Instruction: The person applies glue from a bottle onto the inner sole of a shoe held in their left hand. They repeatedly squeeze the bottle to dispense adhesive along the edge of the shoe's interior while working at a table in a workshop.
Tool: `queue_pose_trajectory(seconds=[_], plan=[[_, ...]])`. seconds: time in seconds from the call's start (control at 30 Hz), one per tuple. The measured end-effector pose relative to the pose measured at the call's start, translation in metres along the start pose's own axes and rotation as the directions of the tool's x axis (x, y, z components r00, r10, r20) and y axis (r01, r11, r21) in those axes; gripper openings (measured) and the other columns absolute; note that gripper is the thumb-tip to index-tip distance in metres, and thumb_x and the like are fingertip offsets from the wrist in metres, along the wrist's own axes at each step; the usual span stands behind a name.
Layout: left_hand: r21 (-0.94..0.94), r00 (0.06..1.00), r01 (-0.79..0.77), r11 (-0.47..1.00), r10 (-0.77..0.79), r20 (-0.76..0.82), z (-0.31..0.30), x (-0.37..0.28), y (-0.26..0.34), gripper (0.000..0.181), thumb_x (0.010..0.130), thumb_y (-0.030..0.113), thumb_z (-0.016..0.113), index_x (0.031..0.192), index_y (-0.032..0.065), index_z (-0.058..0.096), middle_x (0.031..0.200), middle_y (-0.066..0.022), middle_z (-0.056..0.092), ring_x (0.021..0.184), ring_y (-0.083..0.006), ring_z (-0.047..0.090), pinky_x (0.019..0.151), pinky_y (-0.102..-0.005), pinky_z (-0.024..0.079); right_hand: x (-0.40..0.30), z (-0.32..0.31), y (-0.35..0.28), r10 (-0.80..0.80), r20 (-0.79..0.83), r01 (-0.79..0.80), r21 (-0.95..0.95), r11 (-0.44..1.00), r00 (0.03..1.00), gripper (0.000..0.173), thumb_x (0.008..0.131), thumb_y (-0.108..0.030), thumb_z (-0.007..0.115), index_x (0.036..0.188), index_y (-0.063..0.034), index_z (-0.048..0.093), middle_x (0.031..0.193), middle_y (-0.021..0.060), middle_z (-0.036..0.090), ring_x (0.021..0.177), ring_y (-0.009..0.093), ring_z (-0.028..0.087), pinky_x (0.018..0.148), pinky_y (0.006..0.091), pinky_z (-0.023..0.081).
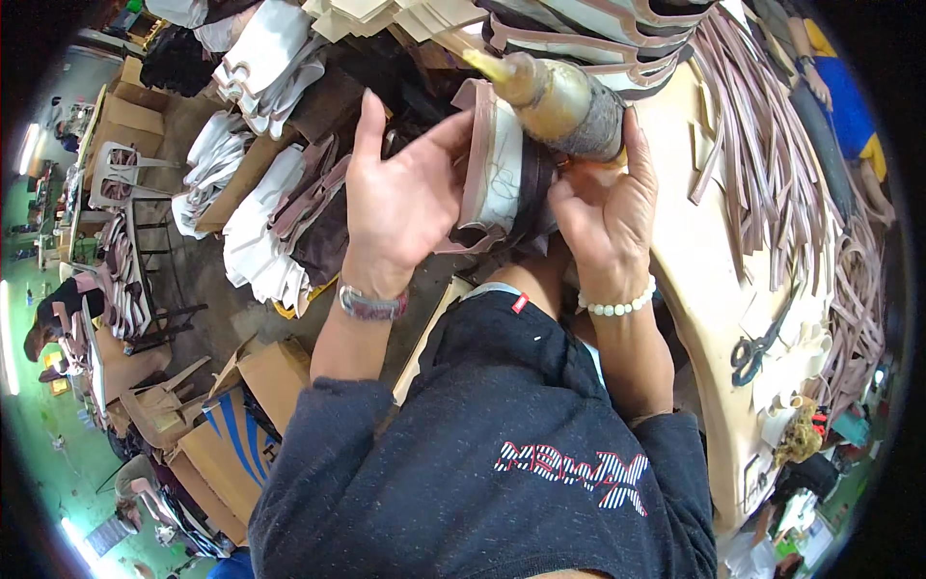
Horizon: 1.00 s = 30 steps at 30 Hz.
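My left hand (pixel 409 195) is palm up, its thumb spread wide and its fingertips partly hidden behind a curved sewn piece (pixel 499 166) with white lining, pinkish-brown edging and loose threads. The piece stands between both hands, against the left fingers. In my right hand (pixel 608 206) is a squeeze bottle (pixel 571 101) with a yellowed nozzle pointing to the upper left; its body is wrapped in dark, worn material. The right fingers are mostly hidden beneath the bottle and beside the piece.
A pale worktable (pixel 687 239) curves along the right, bearing brown strips (pixel 759 166) and black scissors (pixel 756 347). More edged pieces (pixel 579 51) are stacked ahead. White bundles (pixel 260 224) and cardboard boxes (pixel 275 376) lie left. A person's arm (pixel 814 76) shows far right.
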State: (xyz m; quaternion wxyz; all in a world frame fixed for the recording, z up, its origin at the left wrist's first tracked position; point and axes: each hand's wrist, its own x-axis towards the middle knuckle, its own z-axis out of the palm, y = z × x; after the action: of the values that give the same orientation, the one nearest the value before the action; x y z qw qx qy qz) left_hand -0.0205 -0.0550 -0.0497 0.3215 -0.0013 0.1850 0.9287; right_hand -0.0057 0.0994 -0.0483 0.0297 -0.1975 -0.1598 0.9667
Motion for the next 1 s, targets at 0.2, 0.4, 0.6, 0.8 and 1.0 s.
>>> queue_pose_trajectory(seconds=[0.2,0.4,0.6,0.8,1.0], plan=[[0.083,0.999,0.029,0.996,-0.025,-0.044,-0.002,-0.026,-0.005,0.081,0.079,0.060,0.023,0.120,-0.0096,0.028,0.120,-0.0201,0.037,0.111,-0.0261,0.038,0.094,-0.0345,0.027,0.006,-0.005,0.000,0.056,0.026,-0.056,-0.008,0.998,0.998,0.032,0.074,-0.032,0.058,0.095,-0.0098,0.049,0.093,0.0051,0.054,0.090,0.019,0.048,0.084,0.0364,0.035],[0.057,0.998,0.062,0.996,-0.062,-0.004,0.007,-0.028,0.009,0.086,0.077,0.062,0.020,0.121,-0.0116,0.024,0.121,-0.0233,0.035,0.110,-0.0296,0.039,0.094,-0.0365,0.028,-0.003,-0.015,-0.024,-0.132,0.176,0.170,-0.222,0.960,0.976,0.031,0.080,-0.031,0.048,0.102,-0.0091,0.047,0.098,0.0052,0.055,0.091,0.020,0.052,0.077,0.0354,0.042],[0.066,0.991,0.110,0.992,-0.115,0.066,0.015,-0.029,0.015,0.091,0.075,0.066,0.018,0.121,-0.0122,0.022,0.120,-0.0262,0.034,0.110,-0.0320,0.039,0.094,-0.0381,0.028,-0.012,-0.015,-0.035,-0.424,0.331,0.525,-0.340,0.780,0.843,0.041,0.081,-0.021,0.044,0.116,-0.0005,0.036,0.101,0.0097,0.051,0.092,0.018,0.051,0.078,0.0333,0.042],[0.099,0.990,0.121,0.988,-0.128,0.065,0.016,-0.027,0.015,0.094,0.073,0.068,0.017,0.122,-0.0118,0.022,0.119,-0.0249,0.037,0.108,-0.0313,0.041,0.092,-0.0386,0.030,-0.015,-0.020,-0.034,-0.458,0.435,0.610,-0.328,0.721,0.775,0.043,0.079,-0.016,0.047,0.116,0.0025,0.033,0.098,0.0117,0.049,0.090,0.018,0.050,0.078,0.0314,0.042],[0.125,0.987,0.140,0.982,-0.149,0.067,0.018,-0.026,0.013,0.095,0.072,0.069,0.017,0.122,-0.0116,0.022,0.118,-0.0243,0.038,0.108,-0.0308,0.042,0.091,-0.0394,0.032,-0.010,-0.017,-0.038,-0.483,0.401,0.610,-0.302,0.733,0.779,0.044,0.079,-0.015,0.048,0.116,0.0032,0.032,0.098,0.0117,0.050,0.090,0.017,0.051,0.078,0.0309,0.042]])
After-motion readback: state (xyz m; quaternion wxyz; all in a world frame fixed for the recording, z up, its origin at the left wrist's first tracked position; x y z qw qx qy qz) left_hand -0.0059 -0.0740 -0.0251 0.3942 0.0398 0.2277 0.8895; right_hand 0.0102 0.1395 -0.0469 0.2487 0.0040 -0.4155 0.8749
